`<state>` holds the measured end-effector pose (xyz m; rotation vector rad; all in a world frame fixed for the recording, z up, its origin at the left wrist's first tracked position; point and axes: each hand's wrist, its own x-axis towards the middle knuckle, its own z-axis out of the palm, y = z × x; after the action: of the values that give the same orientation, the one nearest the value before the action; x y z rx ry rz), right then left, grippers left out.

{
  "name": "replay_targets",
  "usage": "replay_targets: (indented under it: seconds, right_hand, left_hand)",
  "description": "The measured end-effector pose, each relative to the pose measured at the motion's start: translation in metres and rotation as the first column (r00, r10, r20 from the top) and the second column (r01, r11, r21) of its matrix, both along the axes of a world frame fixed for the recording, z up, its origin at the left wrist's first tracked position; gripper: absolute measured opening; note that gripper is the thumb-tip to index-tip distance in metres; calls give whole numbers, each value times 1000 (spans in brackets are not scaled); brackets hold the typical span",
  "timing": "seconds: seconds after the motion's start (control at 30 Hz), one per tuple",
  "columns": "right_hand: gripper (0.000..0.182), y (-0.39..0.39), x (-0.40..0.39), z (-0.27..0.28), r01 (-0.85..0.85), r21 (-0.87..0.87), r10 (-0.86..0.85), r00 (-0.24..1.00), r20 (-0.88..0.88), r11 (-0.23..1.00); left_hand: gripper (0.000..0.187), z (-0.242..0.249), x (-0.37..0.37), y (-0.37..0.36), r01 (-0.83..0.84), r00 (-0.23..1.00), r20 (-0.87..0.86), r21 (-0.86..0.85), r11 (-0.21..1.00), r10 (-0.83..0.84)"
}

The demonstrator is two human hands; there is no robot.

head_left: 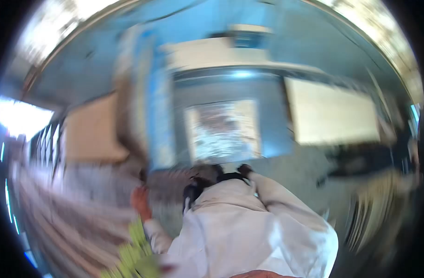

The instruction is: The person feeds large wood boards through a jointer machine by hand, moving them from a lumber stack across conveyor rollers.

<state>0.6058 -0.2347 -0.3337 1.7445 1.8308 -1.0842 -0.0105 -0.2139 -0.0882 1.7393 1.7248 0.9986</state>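
Basically, L hand (140,201), lower left, is blurred; can't tell if it's clenched or grasping. R hand's out of view, so can't tell there either. Lime-green strip-like bundle (127,255) shows just below L hand, nr bottom edge; flat tan rectangular panel (92,132) mid-left, pale cream rectangular panel (334,111) mid-right.

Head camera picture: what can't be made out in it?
All in the head view:
Left hand: motion blur hides its fingers and any grip.
Bare skin at the bottom: cut off by the edge; possibly the right hand.
Yellow-green thing: blurred past naming.
Pale-edged square: blur smears its middle.
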Motion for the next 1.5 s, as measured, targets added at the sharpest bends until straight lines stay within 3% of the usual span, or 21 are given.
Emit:
replay_targets:
  seconds: [0.03,0.07,0.1,0.17,0.3,0.37,0.4,0.6,0.67,0.77,0.9,0.97,1.0,1.03,1.07,1.1,1.13,1.27,1.33,1.47,1.5]
  right_hand:
    - [36,2,-3,53,-44,-18,45,998,36,999]
    - [34,0,-4,83,137,9,-138,990,27,990]
    - [27,-9,1,71,284,145,-274,958,-85,948]
    - [25,-23,-3,98,735,169,-696,676,-240,656]
    - [30,-72,-24,83,821,263,-798,562,-216,507]
    - [42,-103,-50,119,946,163,-918,313,-243,280]
    - [42,-122,-61,118,957,171,-933,272,-237,235]
    - [49,-207,-127,109,984,32,-978,177,-112,174]
    - [44,-227,-149,103,977,-26,-975,210,-72,212]
    - [44,-249,-172,102,989,7,-987,148,-66,148]
    - [42,-258,-184,111,984,35,-981,178,-70,176]
    - [42,-255,-187,127,996,-9,-988,87,-125,89]
    - [42,-253,-190,136,995,-6,-988,95,-122,96]
    - [42,-252,-191,139,994,12,-986,105,-130,104]
    - [42,-251,-192,142,993,29,-983,114,-141,111]
    - [42,-248,-192,143,993,30,-983,120,-142,117]
    - [39,-246,-194,141,987,66,-977,152,-149,143]
    - [37,-241,-198,144,987,70,-972,157,-175,147]
    - [37,-241,-201,147,990,74,-974,131,-184,119]
    - [38,-248,-196,141,986,73,-970,161,-182,150]
    - [38,-249,-194,137,982,72,-965,183,-185,172]
  left_hand:
    - [38,13,-15,30,-59,966,236,-214,975,110]
    - [42,24,-24,55,-69,846,500,-247,967,188]
    - [45,58,-2,84,-195,544,745,-336,921,387]
    - [48,51,-32,124,-85,372,878,-289,954,299]
    - [52,70,-57,163,25,384,867,-353,935,317]
    - [56,56,-51,195,120,378,886,-334,935,268]
    - [54,53,-44,206,102,435,863,-331,938,257]
    - [41,67,-33,226,-153,717,653,-193,969,243]
    - [37,70,-30,224,-244,781,564,-120,962,269]
    - [32,73,-15,217,-375,836,437,12,927,333]
    - [26,80,7,203,-514,850,256,214,831,460]
    - [25,74,-8,205,-542,840,212,263,798,500]
    - [41,65,-32,210,-179,748,649,-1,984,136]
    - [67,55,-56,213,301,300,951,-20,953,-75]
    - [67,96,-25,208,292,298,952,-20,956,-71]
    - [65,124,-4,206,77,369,888,-322,944,273]
    - [70,138,7,205,-150,361,723,-579,802,589]
    - [62,129,8,204,-100,473,772,-432,896,425]
    - [68,114,-1,218,-78,251,872,-414,907,420]
    - [71,127,5,222,-178,231,778,-556,812,584]
    - [63,135,11,223,-179,197,761,-592,786,618]
